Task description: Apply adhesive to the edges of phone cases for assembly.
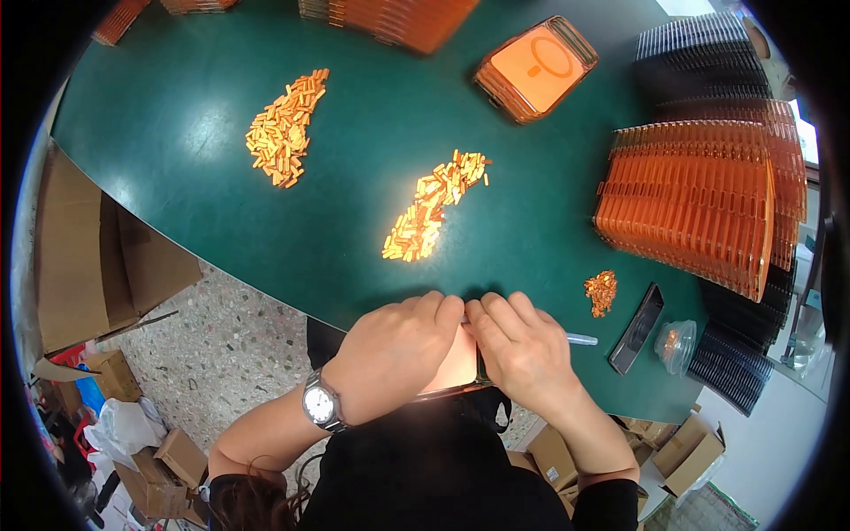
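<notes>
Bending over the near edge of the green surface (195,195), the person worked with both hands brought close together above an orange-faced case (456,365). The case lay beneath the hands, in front of the black-clothed torso; whether it touched the surface could not be told. The right hand (518,341) was curled around a pale blue pen-like tool (582,339), whose end stuck out to its right. The left hand (398,345) had its fingers bent in, thumb side near the right fingertips; what it pinched, if anything, could not be told. A metal wristwatch (321,404) circled the left wrist.

Beyond the hands lay a middle pile of small orange pieces (434,208), with a second pile (288,133) farther off to the left. On the right, a smaller heap (601,294) lay near a dark, narrow tray (637,327) and a clear round container (676,347). Rows of orange cases (686,195) stood along the right side, and a short stack of ringed cases (536,69) sat at the far side.
</notes>
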### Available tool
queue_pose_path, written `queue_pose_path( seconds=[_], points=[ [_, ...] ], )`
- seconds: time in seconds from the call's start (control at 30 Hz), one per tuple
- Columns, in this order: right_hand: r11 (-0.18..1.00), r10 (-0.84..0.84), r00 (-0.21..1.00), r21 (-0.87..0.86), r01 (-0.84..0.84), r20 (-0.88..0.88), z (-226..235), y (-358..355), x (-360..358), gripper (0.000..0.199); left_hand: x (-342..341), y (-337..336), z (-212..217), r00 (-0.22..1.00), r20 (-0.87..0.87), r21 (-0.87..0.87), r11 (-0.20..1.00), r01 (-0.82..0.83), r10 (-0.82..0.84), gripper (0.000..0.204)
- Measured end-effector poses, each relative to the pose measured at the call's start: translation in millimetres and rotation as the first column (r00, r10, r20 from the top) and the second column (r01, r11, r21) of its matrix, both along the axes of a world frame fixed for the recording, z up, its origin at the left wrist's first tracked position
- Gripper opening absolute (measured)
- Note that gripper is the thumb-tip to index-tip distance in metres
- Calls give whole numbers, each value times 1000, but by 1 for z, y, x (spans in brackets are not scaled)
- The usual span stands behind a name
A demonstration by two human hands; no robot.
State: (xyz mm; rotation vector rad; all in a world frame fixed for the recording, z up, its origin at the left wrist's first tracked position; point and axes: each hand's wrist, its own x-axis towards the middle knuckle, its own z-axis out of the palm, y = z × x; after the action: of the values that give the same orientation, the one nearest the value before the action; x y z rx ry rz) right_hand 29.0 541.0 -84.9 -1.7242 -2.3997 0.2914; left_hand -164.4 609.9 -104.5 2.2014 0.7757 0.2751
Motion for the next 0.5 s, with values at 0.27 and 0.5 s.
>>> queue_pose_path(
  seconds=[0.27,0.5],
  points=[
    [974,-39,929,-220,-47,-369,20,34,19,30,-13,-2,1,1000,14,-27,999,-19,20,10],
    [940,-316,812,-276,198,-491,-11,72,-4,19,-15,-1,-2,997,69,-10,999,-40,41,18]
  ],
)
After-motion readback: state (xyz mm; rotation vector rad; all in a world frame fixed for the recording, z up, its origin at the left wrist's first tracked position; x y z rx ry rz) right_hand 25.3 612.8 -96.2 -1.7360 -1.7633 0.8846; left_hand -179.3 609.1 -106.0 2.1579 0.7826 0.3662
